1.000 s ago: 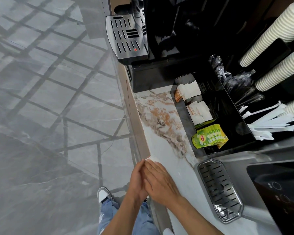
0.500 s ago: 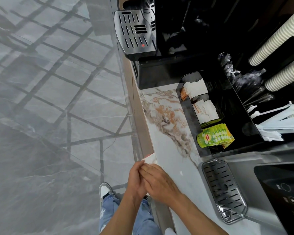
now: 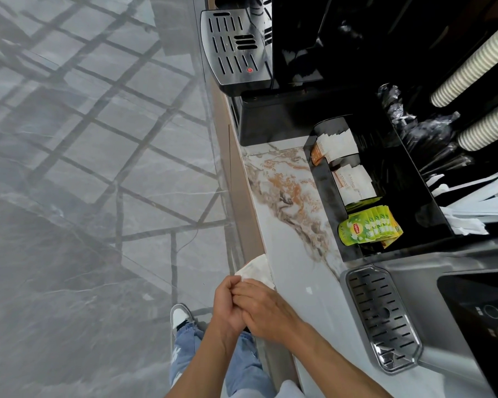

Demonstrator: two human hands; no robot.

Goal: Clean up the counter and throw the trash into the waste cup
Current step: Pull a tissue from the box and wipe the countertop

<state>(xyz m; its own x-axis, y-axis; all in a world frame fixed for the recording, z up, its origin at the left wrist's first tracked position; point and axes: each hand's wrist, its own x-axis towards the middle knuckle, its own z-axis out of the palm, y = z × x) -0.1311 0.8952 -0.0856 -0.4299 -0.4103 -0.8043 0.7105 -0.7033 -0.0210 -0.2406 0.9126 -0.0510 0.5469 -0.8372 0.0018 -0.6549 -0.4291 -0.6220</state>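
- Left hand and right hand: pressed together at the counter front edge.
- Fingers curled narrow, pinching a white crumpled paper.
- Paper overhangs the counter edge.

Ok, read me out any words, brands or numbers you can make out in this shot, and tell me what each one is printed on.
"Lipton": red logo on the green tea packets in the black organizer tray.
Orange print on the white sachets: too blurred to read.
Orange-edged sachets behind them: print unreadable.
Symbols on the black touch panel: icons only, no readable text.
Paper cup stacks: no text visible.
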